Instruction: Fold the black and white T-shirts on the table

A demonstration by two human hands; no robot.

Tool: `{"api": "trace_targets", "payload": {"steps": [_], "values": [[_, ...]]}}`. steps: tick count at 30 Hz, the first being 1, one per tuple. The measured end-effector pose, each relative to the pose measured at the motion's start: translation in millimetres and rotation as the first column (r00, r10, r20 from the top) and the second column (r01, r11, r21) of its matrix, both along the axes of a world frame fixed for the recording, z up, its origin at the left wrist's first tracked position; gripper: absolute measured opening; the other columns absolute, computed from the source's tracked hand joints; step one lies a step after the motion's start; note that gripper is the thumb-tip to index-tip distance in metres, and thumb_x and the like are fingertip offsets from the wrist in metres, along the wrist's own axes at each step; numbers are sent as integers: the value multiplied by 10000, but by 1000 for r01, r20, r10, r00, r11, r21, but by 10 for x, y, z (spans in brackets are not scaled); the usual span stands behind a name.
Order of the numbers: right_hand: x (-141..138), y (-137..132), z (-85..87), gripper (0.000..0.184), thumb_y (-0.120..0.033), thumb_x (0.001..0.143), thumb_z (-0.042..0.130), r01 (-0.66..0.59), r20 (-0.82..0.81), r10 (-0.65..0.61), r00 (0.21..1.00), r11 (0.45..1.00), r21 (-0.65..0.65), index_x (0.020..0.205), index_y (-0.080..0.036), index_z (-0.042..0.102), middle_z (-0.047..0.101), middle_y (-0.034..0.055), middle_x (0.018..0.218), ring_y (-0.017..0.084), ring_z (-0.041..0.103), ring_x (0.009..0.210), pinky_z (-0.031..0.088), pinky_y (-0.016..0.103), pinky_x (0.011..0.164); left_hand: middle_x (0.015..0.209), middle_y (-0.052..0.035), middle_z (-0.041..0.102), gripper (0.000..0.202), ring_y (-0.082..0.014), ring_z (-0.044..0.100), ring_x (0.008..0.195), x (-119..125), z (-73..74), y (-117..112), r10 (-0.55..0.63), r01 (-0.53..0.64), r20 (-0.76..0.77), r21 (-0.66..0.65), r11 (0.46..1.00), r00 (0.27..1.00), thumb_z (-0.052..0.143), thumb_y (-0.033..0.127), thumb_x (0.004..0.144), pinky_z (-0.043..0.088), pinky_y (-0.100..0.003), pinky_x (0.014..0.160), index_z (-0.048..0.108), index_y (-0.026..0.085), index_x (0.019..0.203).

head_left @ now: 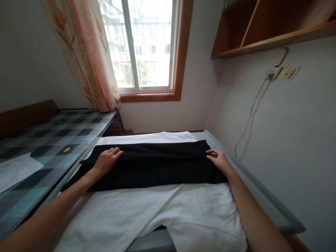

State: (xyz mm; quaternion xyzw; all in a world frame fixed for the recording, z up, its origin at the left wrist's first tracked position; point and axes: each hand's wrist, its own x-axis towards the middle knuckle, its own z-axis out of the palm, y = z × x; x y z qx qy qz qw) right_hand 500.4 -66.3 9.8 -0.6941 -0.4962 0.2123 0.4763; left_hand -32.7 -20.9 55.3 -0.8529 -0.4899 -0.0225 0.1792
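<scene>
A folded black garment (157, 166) lies crosswise over white clothing, its layers fanned out at the left end. I cannot make out what kind of garment it is. My left hand (107, 161) is on its left part, fingers curled together and closed on the cloth. At the right end, my right hand (217, 160) has its thumb and fingertips at the edge of the black cloth in a loose pinch. Beneath and nearer to me spreads a white garment (115, 213), with creases and a gap at the front. More white cloth (147, 138) shows behind the black garment.
The clothes lie on a grey-edged surface whose right rail (262, 189) runs along the wall. To the left stands a bed with a checked mattress (86, 131) and a paper sheet (18, 169). A power cord (252, 112) hangs at right, below a wooden shelf (262, 40).
</scene>
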Motion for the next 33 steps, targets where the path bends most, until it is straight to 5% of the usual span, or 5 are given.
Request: {"api": "trace_targets", "payload": {"steps": [6, 11, 18, 25, 33], "values": [[-1, 1, 15, 272, -301, 545, 661, -12, -9, 11, 1000, 1000, -15, 784, -177, 704, 582, -8, 602, 156, 552, 588, 440, 290, 594, 1028, -8, 654, 355, -200, 616, 846, -1089, 31, -204, 288, -286, 58, -37, 958, 956, 358, 110, 833, 441, -270, 704, 644, 238, 999], [-24, -16, 35, 271, -282, 543, 654, -10, -38, 9, 999, 999, -35, 788, -172, 695, 593, -3, 596, 159, 559, 582, 438, 285, 580, 1071, -60, 641, 354, -216, 636, 828, -1322, 4, -303, 397, -395, 87, -39, 918, 914, 330, 219, 903, 416, -257, 628, 634, 200, 1084], [25, 39, -51, 257, -270, 579, 625, 17, 103, -13, 995, 999, -40, 804, -169, 700, 588, -5, 600, 155, 564, 586, 439, 278, 595, 1084, -86, 667, 338, -263, 643, 887, -1186, -18, -330, 402, -403, -31, -102, 910, 915, 415, 235, 826, 452, -344, 726, 689, 209, 1023], [-3, 91, -134, 250, -246, 650, 591, 75, 438, -34, 898, 994, -78, 866, -199, 708, 618, 46, 780, 204, 593, 798, 450, 336, 783, 923, -118, 702, 443, -293, 620, 906, -682, 289, -334, 479, -480, 8, 18, 877, 878, 344, 399, 888, 425, -408, 820, 720, 176, 812], [-351, -45, 151, 230, -271, 727, 548, 215, 632, -254, 732, 967, 139, 876, -222, 716, 581, 93, 972, 276, 517, 955, 398, 421, 844, 1121, -72, 654, 389, -235, 617, 997, 141, 98, 16, 149, -133, 295, -72, 988, 944, 404, 431, 907, 443, -339, 874, 676, 207, 1071]]}}
